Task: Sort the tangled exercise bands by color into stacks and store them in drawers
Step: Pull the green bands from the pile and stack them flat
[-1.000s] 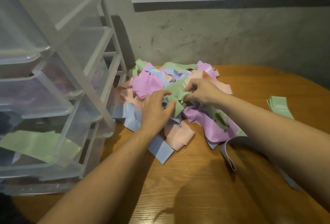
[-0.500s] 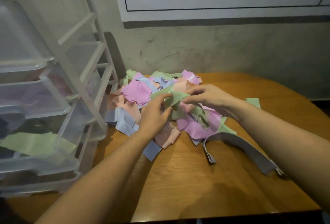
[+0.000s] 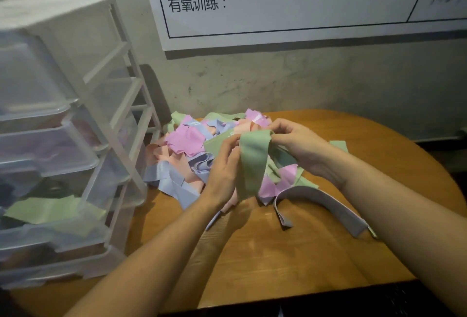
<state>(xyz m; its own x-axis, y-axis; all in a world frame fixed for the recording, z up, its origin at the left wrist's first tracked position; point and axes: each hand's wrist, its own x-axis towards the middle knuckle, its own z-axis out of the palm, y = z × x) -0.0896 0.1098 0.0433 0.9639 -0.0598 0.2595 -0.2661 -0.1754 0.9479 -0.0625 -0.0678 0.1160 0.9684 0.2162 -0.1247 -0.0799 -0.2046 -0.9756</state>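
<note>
Evidently a green band is being freed above the tangled pile, pinched by curled fingers of left hand and right hand; next, it must be pulled clear and stacked.

- Left hand — bare, no glove, no ring or strap to be seen on the fingers that show.
- Right hand — bare likewise; no ring, no band at the wrist.
- Both forearms bare from wrist to the frame's lower edge; no sleeve or cuff comes into view.
- No watch, bracelet or marking on either arm.
- Dim light; nails too blurred to tell.
</note>
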